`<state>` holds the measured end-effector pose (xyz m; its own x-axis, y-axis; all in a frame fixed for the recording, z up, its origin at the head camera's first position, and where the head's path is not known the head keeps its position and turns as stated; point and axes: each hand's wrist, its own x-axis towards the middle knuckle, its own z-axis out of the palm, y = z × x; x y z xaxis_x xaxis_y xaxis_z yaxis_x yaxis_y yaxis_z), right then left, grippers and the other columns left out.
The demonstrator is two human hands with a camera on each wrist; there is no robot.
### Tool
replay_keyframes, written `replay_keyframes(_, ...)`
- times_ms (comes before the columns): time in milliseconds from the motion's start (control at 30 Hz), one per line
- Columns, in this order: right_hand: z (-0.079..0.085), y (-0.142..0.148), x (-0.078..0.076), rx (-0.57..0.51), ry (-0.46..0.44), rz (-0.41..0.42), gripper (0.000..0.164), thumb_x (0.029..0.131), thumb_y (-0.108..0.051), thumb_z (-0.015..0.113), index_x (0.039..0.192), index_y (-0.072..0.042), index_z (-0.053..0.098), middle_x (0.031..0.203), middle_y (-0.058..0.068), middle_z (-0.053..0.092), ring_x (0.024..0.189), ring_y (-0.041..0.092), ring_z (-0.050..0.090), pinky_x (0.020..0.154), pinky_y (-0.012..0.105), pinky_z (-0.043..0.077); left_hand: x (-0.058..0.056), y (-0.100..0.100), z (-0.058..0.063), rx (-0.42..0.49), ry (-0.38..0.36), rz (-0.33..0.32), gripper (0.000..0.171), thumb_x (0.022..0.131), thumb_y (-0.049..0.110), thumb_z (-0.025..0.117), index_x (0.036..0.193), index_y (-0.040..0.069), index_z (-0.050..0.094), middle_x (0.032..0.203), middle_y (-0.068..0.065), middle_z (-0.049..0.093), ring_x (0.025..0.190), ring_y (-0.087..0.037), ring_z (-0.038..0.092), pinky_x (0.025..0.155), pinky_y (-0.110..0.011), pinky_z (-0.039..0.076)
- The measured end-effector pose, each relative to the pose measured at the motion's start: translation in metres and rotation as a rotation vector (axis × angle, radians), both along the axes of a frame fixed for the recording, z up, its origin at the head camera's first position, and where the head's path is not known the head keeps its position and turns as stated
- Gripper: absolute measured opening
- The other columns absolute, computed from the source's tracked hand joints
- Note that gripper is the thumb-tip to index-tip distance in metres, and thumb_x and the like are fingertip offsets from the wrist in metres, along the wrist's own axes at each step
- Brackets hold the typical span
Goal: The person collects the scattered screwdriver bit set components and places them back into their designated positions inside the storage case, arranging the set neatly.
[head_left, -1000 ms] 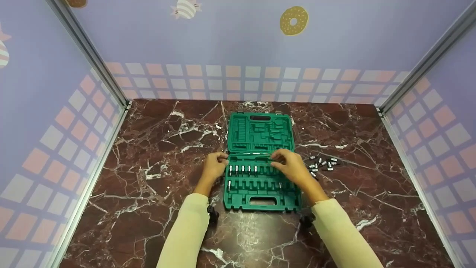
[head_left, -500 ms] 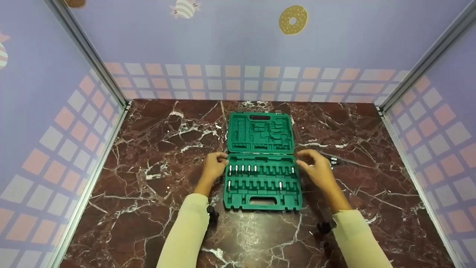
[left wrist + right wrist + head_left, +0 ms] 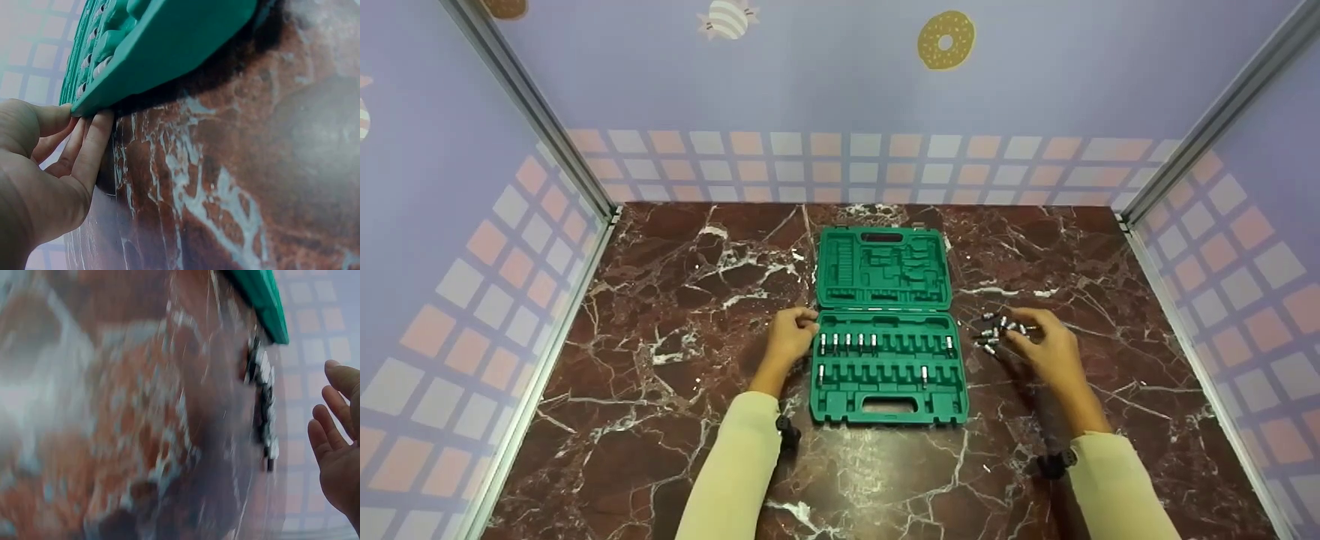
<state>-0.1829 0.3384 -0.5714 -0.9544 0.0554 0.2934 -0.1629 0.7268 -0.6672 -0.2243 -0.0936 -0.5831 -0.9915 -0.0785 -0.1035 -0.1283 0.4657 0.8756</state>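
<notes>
Left of centre, the left hand still pinches the edge of the open, green plastic case, mid-frame; right of centre, near loose silver-and-black metal bits on the marbled worktop, the right hand has moved rightward, fingers parted.

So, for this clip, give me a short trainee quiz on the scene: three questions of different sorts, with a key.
1. How many metal bits sit in the nearer row of the green case?
2. True or false: every bit in view is inside the case.
3. Which hand touches the case? (a) left, (b) right, (c) both.

Key:
1. Two.
2. False; loose bits lie on the table, right of the case, near the right hand.
3. a, the left hand.
</notes>
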Motion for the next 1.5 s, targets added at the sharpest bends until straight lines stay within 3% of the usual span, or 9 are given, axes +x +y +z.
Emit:
replay_keyframes(367,-0.017,0.024,-0.001,0.032,-0.045,0.043,0.036,0.088,-0.003,0.08,0.123,-0.001,0.071,0.12,0.021,0.068,0.112,0.043,0.065,0.095,0.058,0.05,0.0,0.0,0.0,0.023,-0.01,0.009,0.019,0.096,0.0,0.066,0.112,-0.001,0.076,0.103,-0.018,0.073,0.095,-0.03,0.068,0.081,-0.042,0.057)
replay_keyframes(667,-0.03,0.031,-0.004,0.083,-0.076,0.029,0.032,0.086,-0.001,0.081,0.116,0.002,0.071,0.112,0.022,0.067,0.104,0.041,0.067,0.091,0.053,0.05,0.002,0.001,0.003,0.027,0.039,0.013,0.018,0.093,-0.003,0.066,0.107,-0.002,0.076,0.097,-0.017,0.073,0.089,-0.029,0.068,0.077,-0.04,0.056)
replay_keyframes(833,-0.033,0.033,-0.006,0.119,-0.071,0.022,0.025,0.086,0.0,0.081,0.109,0.002,0.072,0.107,0.02,0.066,0.098,0.038,0.069,0.086,0.047,0.054,0.001,0.0,0.002,0.023,0.018,0.007,0.019,0.095,-0.001,0.066,0.111,-0.001,0.076,0.101,-0.018,0.074,0.095,-0.032,0.069,0.082,-0.045,0.056)
replay_keyframes(1067,-0.035,0.033,-0.01,0.143,-0.06,0.04,0.02,0.087,0.0,0.08,0.105,0.0,0.073,0.103,0.02,0.063,0.094,0.04,0.068,0.085,0.054,0.054,0.0,0.0,0.001,0.001,0.012,0.016,0.019,0.094,0.0,0.067,0.11,0.0,0.077,0.1,-0.017,0.074,0.09,-0.029,0.069,0.075,-0.039,0.057)
replay_keyframes(1500,-0.039,0.034,-0.01,0.179,-0.019,0.084,0.014,0.087,0.0,0.079,0.1,0.001,0.075,0.101,0.02,0.065,0.096,0.041,0.063,0.086,0.056,0.05,-0.001,0.001,0.001,0.029,0.0,0.011,0.019,0.095,-0.002,0.065,0.111,-0.001,0.076,0.1,-0.018,0.073,0.09,-0.029,0.067,0.075,-0.039,0.056)
